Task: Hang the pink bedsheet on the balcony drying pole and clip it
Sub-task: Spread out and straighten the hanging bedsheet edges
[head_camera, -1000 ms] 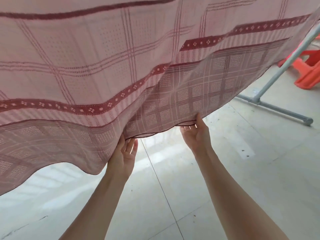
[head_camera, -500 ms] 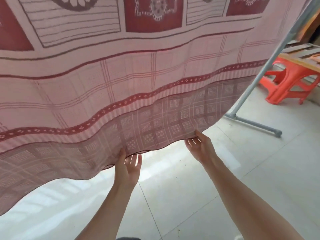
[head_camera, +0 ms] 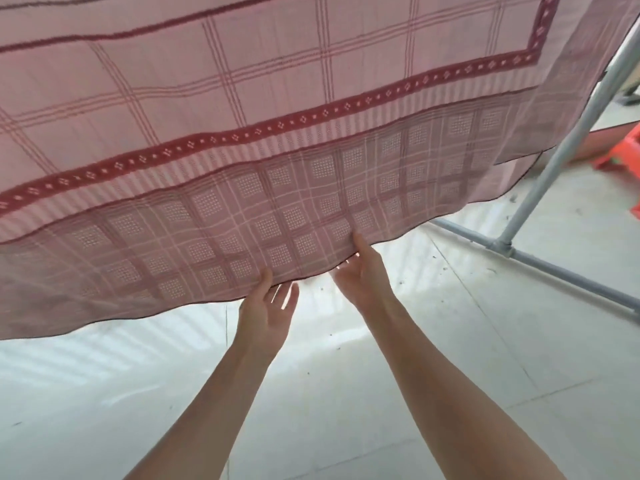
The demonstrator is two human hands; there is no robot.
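Observation:
The pink bedsheet (head_camera: 277, 116), checked with a dark red diamond band, hangs across the whole upper view, its lower hem waving above the floor. My left hand (head_camera: 266, 310) pinches the hem from below, thumb in front of the cloth and fingers behind. Close beside it, my right hand (head_camera: 363, 275) pinches the same hem, thumb on the front. The drying pole on top is out of view. No clips are visible.
A grey metal rack leg (head_camera: 568, 143) slants down at the right to a floor bar (head_camera: 561, 271). Behind it stands an orange plastic stool (head_camera: 620, 154). Pale floor tiles (head_camera: 450, 358) lie under the sheet.
Both hands have come closer together along the hem and shifted right. The view has dropped and turned, so the sheet's right corner and more of the rack leg show.

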